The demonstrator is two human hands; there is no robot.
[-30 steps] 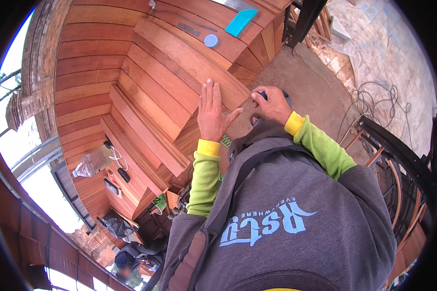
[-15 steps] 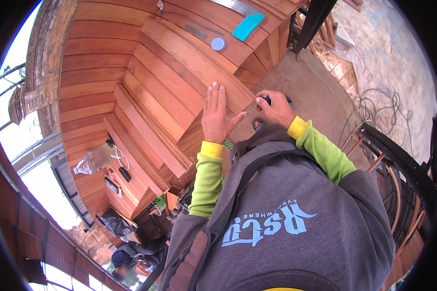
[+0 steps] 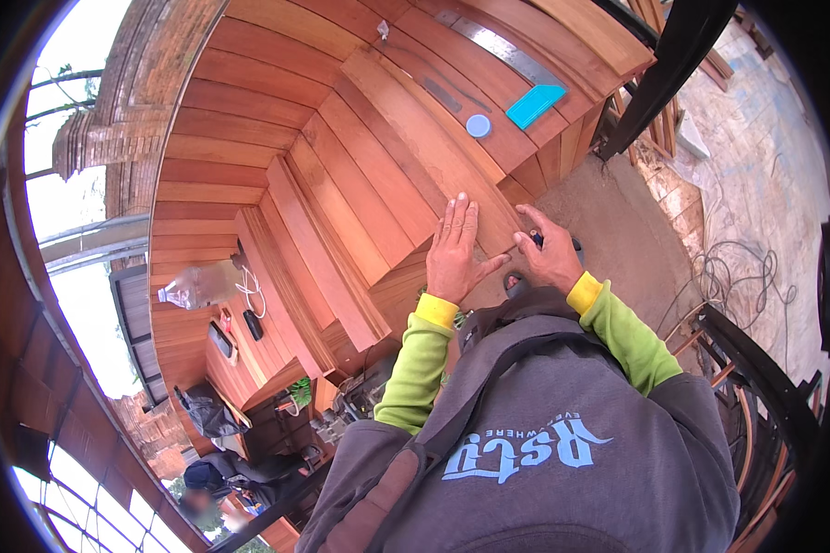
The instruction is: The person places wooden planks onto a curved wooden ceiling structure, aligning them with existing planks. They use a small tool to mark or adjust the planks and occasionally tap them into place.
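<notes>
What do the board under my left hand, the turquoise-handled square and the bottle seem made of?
Board: reddish-brown wood, apparently smooth; grain shows. Square's blade: probably metal, grey, dully shiny. Its handle: perhaps plastic or painted metal, evenly turquoise. Bottle: likely clear plastic, glossy and see-through.

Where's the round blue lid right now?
In the head view, the round blue lid is slightly right of centre, near the top, on the wood surface, just left of the turquoise handle and beyond the left hand.
</notes>
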